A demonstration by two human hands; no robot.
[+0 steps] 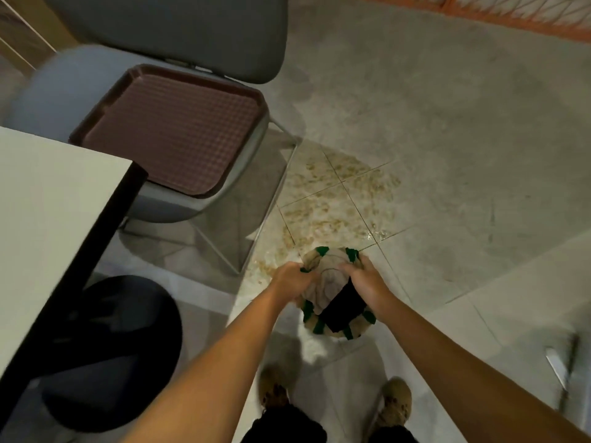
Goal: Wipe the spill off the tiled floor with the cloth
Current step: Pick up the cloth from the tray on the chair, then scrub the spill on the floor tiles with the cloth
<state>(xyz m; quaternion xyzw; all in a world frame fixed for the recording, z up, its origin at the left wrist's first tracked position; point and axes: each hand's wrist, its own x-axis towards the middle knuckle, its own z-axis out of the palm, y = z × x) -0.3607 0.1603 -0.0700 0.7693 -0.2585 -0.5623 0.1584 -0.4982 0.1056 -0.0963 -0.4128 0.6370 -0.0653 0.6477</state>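
Note:
A wet, grainy yellowish spill [339, 199] spreads over several floor tiles right of the chair. Just in front of my feet I hold a bunched beige cloth [329, 282] with green stripes and a black patch, above the near edge of the spill. My left hand [292, 278] grips its left side. On the right side, my right hand [361, 278] has its fingers curled over the top of the cloth. Whether the cloth touches the floor cannot be told.
A grey chair [204, 36] carrying a brown tray [172, 135] stands left of the spill, its metal leg frame [281, 174] bordering it. A white table [48, 193] and a black stool [108, 346] are at left. An orange patterned strip [479, 8] runs along the far floor edge.

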